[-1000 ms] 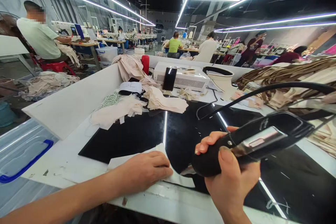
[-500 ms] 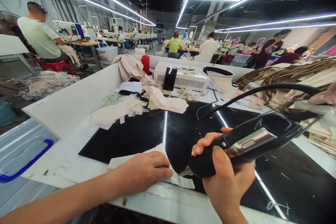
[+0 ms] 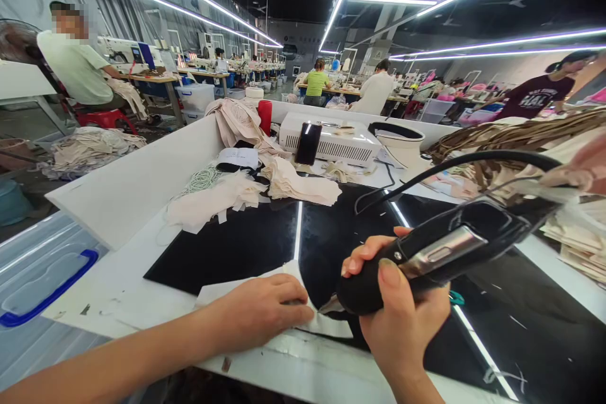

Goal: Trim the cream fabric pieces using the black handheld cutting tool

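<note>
My left hand (image 3: 262, 311) lies flat, fingers together, on a white cut piece of fabric (image 3: 326, 327) at the near edge of the black glossy work surface (image 3: 246, 243). My right hand (image 3: 402, 322) grips a black corded hand tool (image 3: 435, 252) with a silver panel. Its rounded nose points down and left, with the metal tip at the curved edge of the white piece, close to my left fingertips. A black cable (image 3: 473, 161) arcs from the tool's rear over the table.
Beige fabric pieces (image 3: 218, 199) and a folded stack (image 3: 298, 184) lie at the back of the table, beside a white box unit (image 3: 331, 139) with a black phone (image 3: 308, 142) leaning on it. Brown straps (image 3: 521, 132) pile at right. A clear bin (image 3: 38, 278) sits at left. Other people work behind.
My right hand has drawn the tool slightly left and down toward the white piece. My left hand stays on the fabric. A person in a dark shirt has walked to the right in the background.
</note>
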A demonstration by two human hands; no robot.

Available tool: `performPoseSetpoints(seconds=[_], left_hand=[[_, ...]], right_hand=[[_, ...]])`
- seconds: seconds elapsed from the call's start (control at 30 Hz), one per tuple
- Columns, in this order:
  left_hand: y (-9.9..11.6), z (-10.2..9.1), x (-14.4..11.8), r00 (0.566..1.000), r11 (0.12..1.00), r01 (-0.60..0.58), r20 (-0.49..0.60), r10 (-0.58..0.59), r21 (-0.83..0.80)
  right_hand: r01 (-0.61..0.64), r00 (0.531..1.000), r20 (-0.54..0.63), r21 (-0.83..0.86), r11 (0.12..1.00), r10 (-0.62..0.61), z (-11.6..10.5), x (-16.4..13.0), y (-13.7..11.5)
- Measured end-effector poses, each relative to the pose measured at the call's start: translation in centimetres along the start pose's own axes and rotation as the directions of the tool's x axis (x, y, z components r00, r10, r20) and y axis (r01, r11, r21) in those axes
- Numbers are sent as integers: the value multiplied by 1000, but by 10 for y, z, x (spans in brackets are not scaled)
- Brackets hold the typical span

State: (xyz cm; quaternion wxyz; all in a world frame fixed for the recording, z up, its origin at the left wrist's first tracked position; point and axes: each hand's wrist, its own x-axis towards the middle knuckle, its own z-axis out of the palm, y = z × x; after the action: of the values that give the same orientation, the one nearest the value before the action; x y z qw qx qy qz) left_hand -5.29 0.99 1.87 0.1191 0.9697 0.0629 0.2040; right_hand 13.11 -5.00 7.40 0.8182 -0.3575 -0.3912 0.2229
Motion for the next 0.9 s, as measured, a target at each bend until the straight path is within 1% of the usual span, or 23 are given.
performPoseSetpoints(seconds=[0.17, 0.3, 0.37, 0.43, 0.53, 0.63, 0.7, 0.8, 0.9], left_hand=[[1, -2, 0, 1000, 1000, -5, -2, 5, -1], [1, 0, 0, 1000, 1000, -3, -12, 3, -5], [0, 0, -2, 1000, 999, 7, -16, -8, -40], [-1, -3, -3, 998, 992, 47, -38, -52, -119], [-7, -13, -3, 982, 964, 144, -86, -167, -224], [-18, -26, 1, 957, 950, 229, -131, -260, -212], [-26, -32, 6, 950, 949, 262, -128, -286, -176], [-32, -34, 14, 958, 957, 265, -79, -275, -120], [-33, -28, 19, 974, 970, 225, 1, -226, -94]], right_hand=[[14, 1000, -3, 21, 1000, -13, 4, 2, 5], [-12, 1000, 19, -10, 1000, 12, 6, 0, 8], [-16, 1000, 13, -17, 1000, 16, 5, 1, 8], [-14, 1000, 5, -25, 1000, 14, 4, 3, 6], [-7, 1000, -15, -62, 998, 6, -1, 9, 1], [27, 1000, -9, -141, 990, -29, -9, 18, -5], [55, 998, 7, -231, 971, -55, -16, 24, -8], [48, 999, 11, -386, 921, -47, -28, 31, -11], [5, 997, -69, -472, 882, -42, -43, 29, -12]])
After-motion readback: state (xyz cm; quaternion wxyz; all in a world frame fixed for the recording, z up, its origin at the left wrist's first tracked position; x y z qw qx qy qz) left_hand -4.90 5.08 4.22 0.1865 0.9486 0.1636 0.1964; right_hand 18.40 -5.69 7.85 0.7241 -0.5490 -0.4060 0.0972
